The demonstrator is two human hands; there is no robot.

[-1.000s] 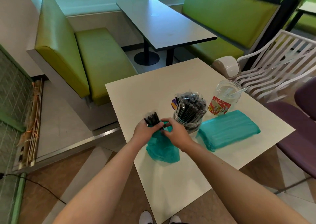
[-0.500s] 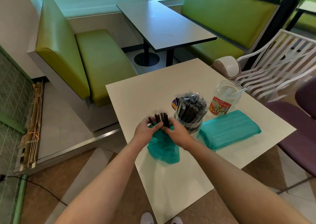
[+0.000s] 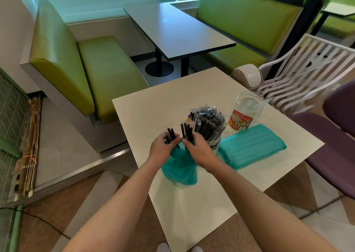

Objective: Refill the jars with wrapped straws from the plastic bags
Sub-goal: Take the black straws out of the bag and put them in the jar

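A teal plastic bag (image 3: 180, 168) sits near the front of the white table (image 3: 153, 113), its mouth held between my hands. My left hand (image 3: 163, 149) grips a few black wrapped straws (image 3: 171, 134) sticking up from the bag. My right hand (image 3: 197, 149) grips a second small bunch of black straws (image 3: 186, 131) beside them. Just behind stands a clear jar (image 3: 214, 143) crammed with black wrapped straws. A second clear jar (image 3: 245, 115) with a red label holds a few white straws at the right. Another full teal bag (image 3: 253, 146) lies flat beside the jars.
A white slatted chair (image 3: 299, 73) and a small bin lid (image 3: 247, 76) stand past the table's far right edge. A purple seat (image 3: 330, 148) is at the right. Green booth benches (image 3: 99, 75) and a grey table (image 3: 180, 32) lie beyond.
The straws have come further up out of the teal bag and split into two bunches, one in each hand. Both hands stayed by the bag's mouth.
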